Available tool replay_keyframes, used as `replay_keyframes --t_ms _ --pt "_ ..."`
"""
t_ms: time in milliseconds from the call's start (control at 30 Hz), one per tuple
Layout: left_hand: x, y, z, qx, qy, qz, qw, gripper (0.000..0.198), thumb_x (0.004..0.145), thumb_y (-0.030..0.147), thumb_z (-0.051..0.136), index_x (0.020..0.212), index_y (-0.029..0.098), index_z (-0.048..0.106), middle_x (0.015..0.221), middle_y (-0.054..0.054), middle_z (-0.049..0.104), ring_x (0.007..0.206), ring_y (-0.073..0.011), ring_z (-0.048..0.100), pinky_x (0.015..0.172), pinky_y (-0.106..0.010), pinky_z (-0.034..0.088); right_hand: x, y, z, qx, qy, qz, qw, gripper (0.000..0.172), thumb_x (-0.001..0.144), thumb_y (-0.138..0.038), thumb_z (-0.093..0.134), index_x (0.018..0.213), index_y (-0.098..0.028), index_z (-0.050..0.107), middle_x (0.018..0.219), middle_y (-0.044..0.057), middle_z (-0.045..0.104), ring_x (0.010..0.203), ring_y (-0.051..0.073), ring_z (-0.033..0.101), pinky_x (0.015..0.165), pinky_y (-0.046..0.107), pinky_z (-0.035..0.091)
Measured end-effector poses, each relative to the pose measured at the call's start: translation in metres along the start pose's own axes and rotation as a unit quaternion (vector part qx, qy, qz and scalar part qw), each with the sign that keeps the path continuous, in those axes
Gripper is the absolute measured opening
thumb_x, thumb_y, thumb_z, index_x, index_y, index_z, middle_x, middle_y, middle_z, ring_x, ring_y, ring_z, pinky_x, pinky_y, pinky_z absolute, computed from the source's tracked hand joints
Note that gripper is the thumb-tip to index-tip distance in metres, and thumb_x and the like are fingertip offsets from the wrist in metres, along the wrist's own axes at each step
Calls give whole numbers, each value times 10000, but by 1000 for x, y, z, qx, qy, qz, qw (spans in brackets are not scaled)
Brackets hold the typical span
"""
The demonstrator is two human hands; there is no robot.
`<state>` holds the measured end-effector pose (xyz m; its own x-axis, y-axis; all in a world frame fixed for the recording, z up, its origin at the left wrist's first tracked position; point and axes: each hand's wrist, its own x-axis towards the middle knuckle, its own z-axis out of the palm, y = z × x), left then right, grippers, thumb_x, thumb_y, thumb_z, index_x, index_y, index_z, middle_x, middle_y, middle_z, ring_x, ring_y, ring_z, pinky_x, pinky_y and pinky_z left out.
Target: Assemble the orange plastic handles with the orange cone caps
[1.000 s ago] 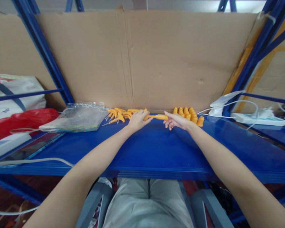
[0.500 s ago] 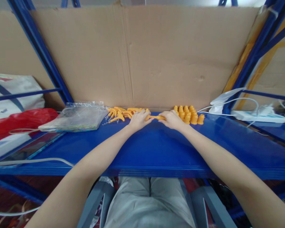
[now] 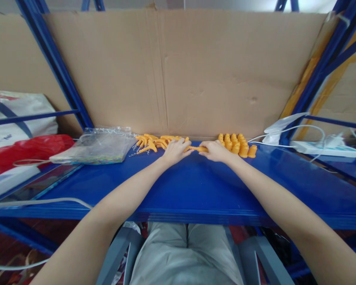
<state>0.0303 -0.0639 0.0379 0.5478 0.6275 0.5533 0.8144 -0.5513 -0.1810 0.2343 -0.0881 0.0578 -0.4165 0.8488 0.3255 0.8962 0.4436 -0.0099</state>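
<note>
At a blue table (image 3: 184, 186) across mid-frame, before a cardboard panel (image 3: 207, 71) in the upper part, held a twisted orange rod (image 3: 198, 149) at the centre. Clasped its left end under the left hand (image 3: 175, 151), its right end in the right hand (image 3: 215, 151), each with a closed grip. Had chained orange pieces (image 3: 149, 147) left of centre, standing orange pieces (image 3: 235, 146) right of centre.

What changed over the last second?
The right hand turned from loosely open to knuckles up, closing over the right end of the orange ribbed piece. The left hand stayed at its other end. The orange pile at left and upright orange pieces at right stayed put.
</note>
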Motion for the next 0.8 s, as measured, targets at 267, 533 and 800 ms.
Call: replay_keyframes --t_ms 267,533,800 --pt "0 -1 5 1 6 4 1000 363 968 372 541 1295 219 577 1130 -118 652 1030 -273 640 911 -383 428 25 -8 3 -47 11 -41 998 161 922 -277 612 941 -190 746 1044 130 701 1050 276 645 864 363 446" --pt "-1 -6 1 -14 46 -58 997 433 986 275 458 1401 150 473 1301 -163 612 1113 -286 631 943 -399 433 73 52 2 61 80 235 967 206 916 -280 600 950 -139 747 964 141 749 984 256 696 839 305 504" --pt "-2 -10 4 -35 9 -40 999 329 951 195 476 1265 151 561 1233 -151 650 1155 -281 629 954 -412 491 101 85 32 152 129 343 918 166 867 -209 638 998 -143 718 869 123 742 910 235 714 809 336 553"
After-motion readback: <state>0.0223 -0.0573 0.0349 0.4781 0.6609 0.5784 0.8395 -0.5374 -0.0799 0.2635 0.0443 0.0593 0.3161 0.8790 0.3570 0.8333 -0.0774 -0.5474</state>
